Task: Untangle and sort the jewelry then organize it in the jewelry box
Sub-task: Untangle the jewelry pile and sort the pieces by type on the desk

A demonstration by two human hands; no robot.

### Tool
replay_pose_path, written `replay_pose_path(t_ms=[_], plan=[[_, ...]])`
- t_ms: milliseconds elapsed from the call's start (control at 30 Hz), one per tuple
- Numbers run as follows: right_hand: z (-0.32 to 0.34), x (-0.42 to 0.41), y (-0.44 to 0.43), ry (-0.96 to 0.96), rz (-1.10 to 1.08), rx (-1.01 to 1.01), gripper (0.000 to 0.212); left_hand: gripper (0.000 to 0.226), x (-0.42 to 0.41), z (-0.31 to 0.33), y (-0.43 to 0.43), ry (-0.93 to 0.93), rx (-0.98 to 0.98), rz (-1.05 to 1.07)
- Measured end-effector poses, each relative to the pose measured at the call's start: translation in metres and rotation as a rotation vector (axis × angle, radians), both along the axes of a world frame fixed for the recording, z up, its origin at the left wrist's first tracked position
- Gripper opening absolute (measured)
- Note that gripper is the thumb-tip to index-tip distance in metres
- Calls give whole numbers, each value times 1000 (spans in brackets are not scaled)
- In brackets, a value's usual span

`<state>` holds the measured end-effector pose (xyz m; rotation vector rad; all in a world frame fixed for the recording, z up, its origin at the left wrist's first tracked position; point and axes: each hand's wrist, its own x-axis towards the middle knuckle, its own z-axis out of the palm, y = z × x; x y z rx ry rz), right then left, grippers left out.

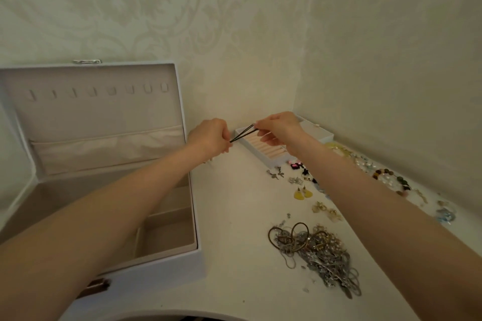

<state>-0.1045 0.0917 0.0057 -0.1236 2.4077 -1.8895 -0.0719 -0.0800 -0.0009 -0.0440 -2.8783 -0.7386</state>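
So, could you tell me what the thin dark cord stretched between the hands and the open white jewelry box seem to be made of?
Thin dark cord: probably leather or waxed cotton; matte, pulled straight, no links. Open white jewelry box: seemingly smooth faux leather outside, matte beige fabric lining.

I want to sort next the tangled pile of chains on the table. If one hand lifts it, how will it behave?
The pile of chains would probably rise floppy, as one clump, because thin chains and a brown cord are wound together. Loose ends may dangle and snag. Mostly metal, it perhaps feels heavy for its size.
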Motion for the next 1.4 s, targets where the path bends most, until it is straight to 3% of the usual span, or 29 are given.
replay_pose_path(t_ms=[133,300,467,800,933,1033,1100,1400], plan=[[-8,-8,-7,-75,24,-40,5,25,-10,-6,-1,-165,5,-16],[-15,-16,-9,-169,63,-193,4,32,-12,-15,-3,-157,-52,14],[-11,-29,-6,-275,24,-503,9,37,-20,-14,-1,-163,-69,86],[-2,-53,18,-122,-72,-720,13,32,-38,-22,3,-159,-1,56],[1,-55,28,-80,-90,-577,11,17,-37,-26,3,-217,19,13],[-1,-53,31,-60,-82,-399,15,24,-33,-29,2,-277,82,-30],[-2,-51,29,-29,-65,-294,21,16,-29,-27,2,-308,64,-102],[-6,-31,-9,38,330,-134,20,23,4,-19,13,-513,170,-306]])
